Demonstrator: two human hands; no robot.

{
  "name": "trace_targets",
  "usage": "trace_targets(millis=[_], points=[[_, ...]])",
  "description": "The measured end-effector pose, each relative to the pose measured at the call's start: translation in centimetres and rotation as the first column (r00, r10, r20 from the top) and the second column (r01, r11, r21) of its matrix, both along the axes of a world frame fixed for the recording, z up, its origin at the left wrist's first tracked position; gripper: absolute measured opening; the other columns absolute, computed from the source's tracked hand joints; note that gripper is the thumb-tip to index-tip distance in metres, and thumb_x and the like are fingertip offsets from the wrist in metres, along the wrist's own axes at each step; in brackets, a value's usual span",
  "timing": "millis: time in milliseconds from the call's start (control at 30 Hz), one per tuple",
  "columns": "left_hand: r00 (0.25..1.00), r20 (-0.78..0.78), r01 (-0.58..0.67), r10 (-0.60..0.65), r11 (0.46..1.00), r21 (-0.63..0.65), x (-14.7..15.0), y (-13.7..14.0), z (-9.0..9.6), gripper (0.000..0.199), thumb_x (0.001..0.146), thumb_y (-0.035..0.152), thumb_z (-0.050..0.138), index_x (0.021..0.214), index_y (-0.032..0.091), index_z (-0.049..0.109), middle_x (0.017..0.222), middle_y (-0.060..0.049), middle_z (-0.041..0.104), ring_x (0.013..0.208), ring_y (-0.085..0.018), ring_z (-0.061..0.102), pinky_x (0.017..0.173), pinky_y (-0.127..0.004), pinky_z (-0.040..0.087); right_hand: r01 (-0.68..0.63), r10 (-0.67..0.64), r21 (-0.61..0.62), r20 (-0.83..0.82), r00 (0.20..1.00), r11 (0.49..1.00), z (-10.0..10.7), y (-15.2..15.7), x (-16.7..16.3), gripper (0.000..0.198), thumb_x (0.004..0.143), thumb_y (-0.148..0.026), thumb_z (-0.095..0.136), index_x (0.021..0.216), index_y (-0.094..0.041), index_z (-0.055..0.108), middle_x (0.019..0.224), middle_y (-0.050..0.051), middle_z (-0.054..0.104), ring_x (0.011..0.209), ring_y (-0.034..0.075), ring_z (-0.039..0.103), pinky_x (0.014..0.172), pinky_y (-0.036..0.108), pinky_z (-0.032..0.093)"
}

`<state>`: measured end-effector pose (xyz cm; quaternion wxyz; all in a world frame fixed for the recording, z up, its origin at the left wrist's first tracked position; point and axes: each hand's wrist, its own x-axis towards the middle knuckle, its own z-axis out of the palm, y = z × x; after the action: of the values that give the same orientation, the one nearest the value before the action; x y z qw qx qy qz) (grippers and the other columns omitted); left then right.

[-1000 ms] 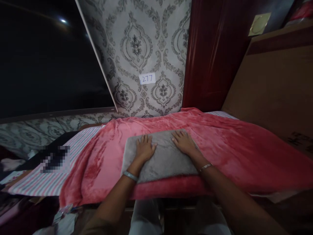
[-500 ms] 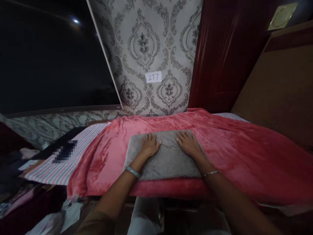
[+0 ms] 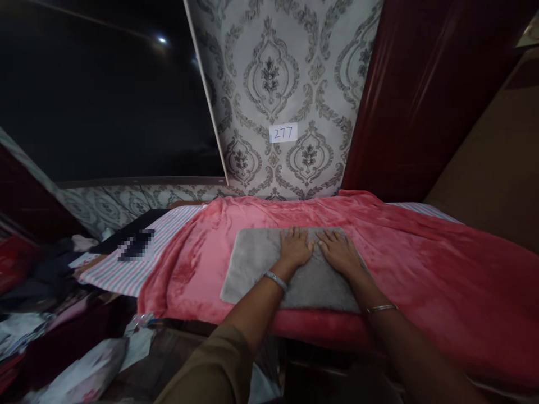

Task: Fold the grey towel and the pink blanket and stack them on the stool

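A grey plush, mat-like cloth [image 3: 256,261] lies flat, its near edge close to the front of the surface. Beneath it spreads a red plush blanket [image 3: 429,280]. My left hand [image 3: 296,247] rests palm down near the middle of the grey cloth's far half, fingers stretched out. Just to its right, my right hand [image 3: 339,252] also lies flat on the cloth, near its far right corner. The two thumbs are close together. Neither hand grips anything.
A striped cloth [image 3: 122,278] shows under the blanket at left, with a blurred dark object [image 3: 137,245] on it. Behind stand a large black screen [image 3: 109,101], patterned wallpaper and a label [image 3: 283,132] reading 277. Clothes [image 3: 84,370] are heaped at lower left.
My left hand has slid right across the grey cloth, towards my right hand. My right hand stays near the far right corner. The view has turned slightly left.
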<state>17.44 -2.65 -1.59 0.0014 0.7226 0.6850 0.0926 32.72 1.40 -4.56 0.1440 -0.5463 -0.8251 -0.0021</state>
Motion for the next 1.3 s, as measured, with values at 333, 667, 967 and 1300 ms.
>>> trace_targets(millis=[333,667,967,1300], points=[[0.977,-0.083,-0.201,0.194,0.975,-0.09,-9.6,-3.4,1.6,0.07,0.097,0.062,0.027,0.154,0.024,0.037,0.164,-0.016,0.028,0.152,-0.034,0.022,0.119,-0.064,0.015,0.016,-0.016,-0.032,0.003,1.0,0.999,0.4,-0.1,-0.1,0.053,0.101,-0.037,0.031,0.149,-0.025,0.049,0.156,0.009,0.045,0.143,0.032,0.039,0.119,0.055,0.019],[0.946,-0.017,-0.325,0.325,0.943,-0.064,-14.6,-7.9,2.0,0.055,0.099,0.044,0.035,0.151,0.026,0.043,0.165,-0.011,0.027,0.154,-0.037,0.013,0.118,-0.067,0.012,0.006,-0.009,-0.082,-0.042,0.999,0.997,0.8,0.3,0.2,0.055,0.101,-0.04,0.028,0.149,-0.025,0.048,0.158,0.008,0.042,0.146,0.031,0.034,0.119,0.056,0.016],[0.998,-0.053,-0.032,0.031,0.999,-0.015,-8.5,-8.0,1.3,0.066,0.097,0.058,0.036,0.156,0.027,0.033,0.166,-0.009,0.024,0.153,-0.038,0.015,0.119,-0.069,0.008,-0.102,0.103,-0.124,-0.005,0.995,0.987,2.1,-4.1,-2.2,0.059,0.101,-0.055,0.028,0.155,-0.033,0.036,0.165,0.005,0.028,0.151,0.035,0.021,0.116,0.066,0.017],[0.994,-0.104,-0.024,0.024,1.0,-0.005,-8.5,-8.2,0.1,0.067,0.098,0.06,0.032,0.157,0.03,0.031,0.166,-0.007,0.025,0.152,-0.039,0.018,0.118,-0.069,0.013,-0.215,0.221,-0.105,0.046,0.974,0.971,1.4,-7.9,-1.3,0.057,0.102,-0.053,0.032,0.156,-0.035,0.033,0.166,0.005,0.023,0.152,0.038,0.017,0.115,0.069,0.018]])
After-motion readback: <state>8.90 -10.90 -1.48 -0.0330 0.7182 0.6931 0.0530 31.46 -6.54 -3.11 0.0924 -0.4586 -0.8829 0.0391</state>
